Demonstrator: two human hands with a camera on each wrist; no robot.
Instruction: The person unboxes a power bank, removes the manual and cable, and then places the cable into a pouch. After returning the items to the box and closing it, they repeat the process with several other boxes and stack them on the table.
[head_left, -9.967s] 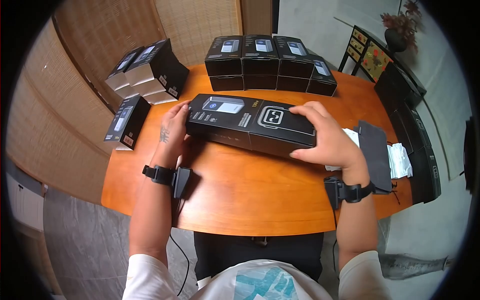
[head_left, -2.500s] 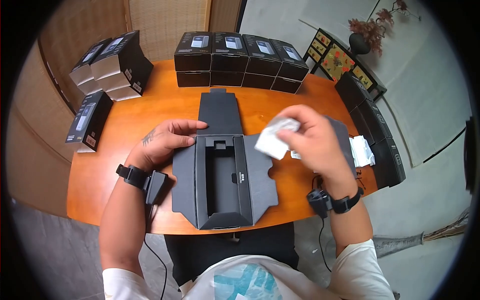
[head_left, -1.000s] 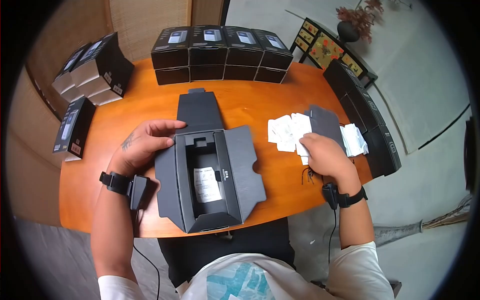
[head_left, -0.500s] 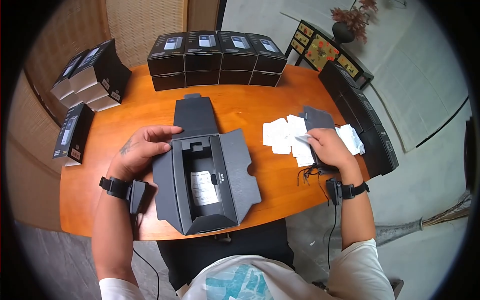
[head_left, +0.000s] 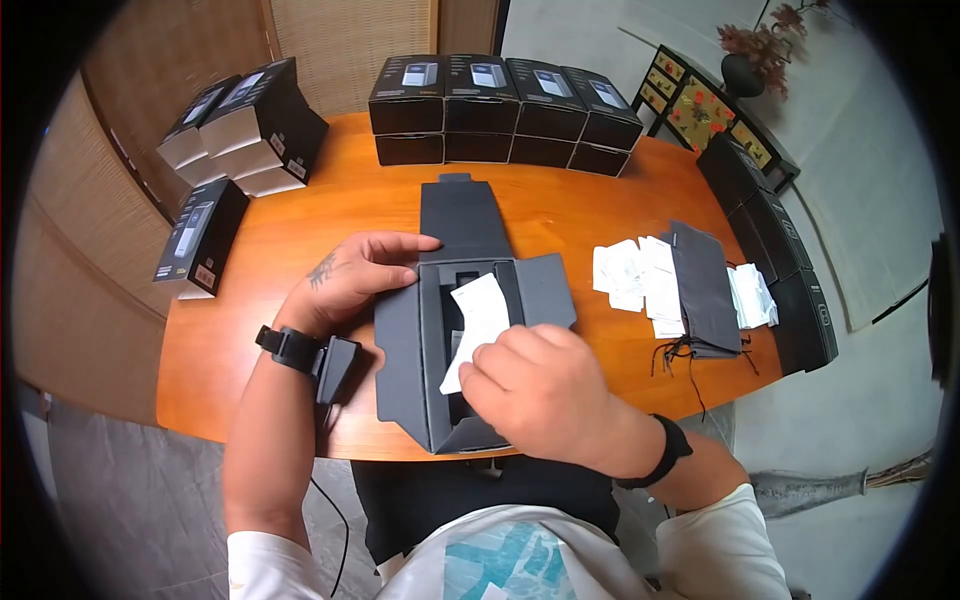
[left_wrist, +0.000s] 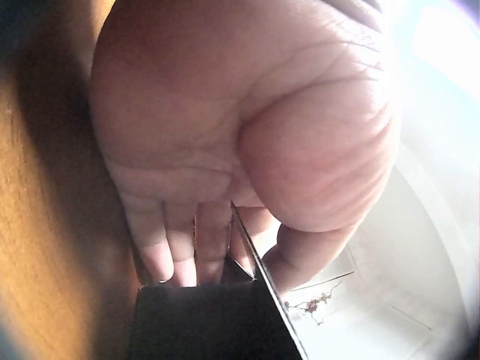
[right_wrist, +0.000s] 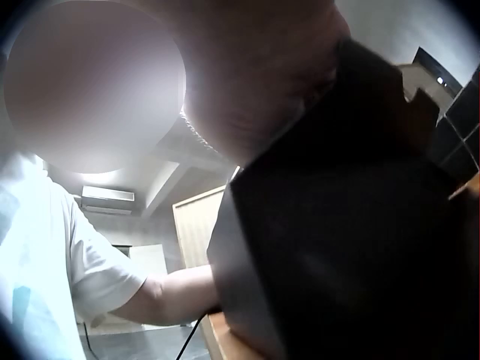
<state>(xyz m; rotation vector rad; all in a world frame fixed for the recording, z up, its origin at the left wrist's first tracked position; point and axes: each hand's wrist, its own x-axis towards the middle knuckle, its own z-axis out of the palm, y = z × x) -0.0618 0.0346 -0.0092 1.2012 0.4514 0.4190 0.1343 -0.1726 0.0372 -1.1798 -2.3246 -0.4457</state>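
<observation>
An unfolded black cardboard box (head_left: 432, 350) lies open in front of me, its top flap (head_left: 460, 215) pointing away and side flaps spread. My left hand (head_left: 350, 275) holds its upper left corner, and in the left wrist view a thin cardboard edge runs between thumb and fingers (left_wrist: 154, 251). Over the box's inner tray, my right hand (head_left: 540, 385) pinches a white paper leaflet (head_left: 480, 322). Part of another white leaflet (head_left: 456, 341) shows beneath it in the tray. The right wrist view has the dark box (right_wrist: 337, 225) close up and the leaflet out of sight.
White leaflets (head_left: 625, 272) lie spread on the right, beside dark grey drawstring pouches (head_left: 708, 290) and a white bundle (head_left: 750, 297). Stacked black boxes (head_left: 480, 115) stand at the back, more boxes (head_left: 262, 130) at left, and a row of boxes (head_left: 775, 240) along the right edge.
The closed box became an opened one, and a leaflet was put in its tray. My right hand then took another leaflet from the pile and brought it left over the box.
</observation>
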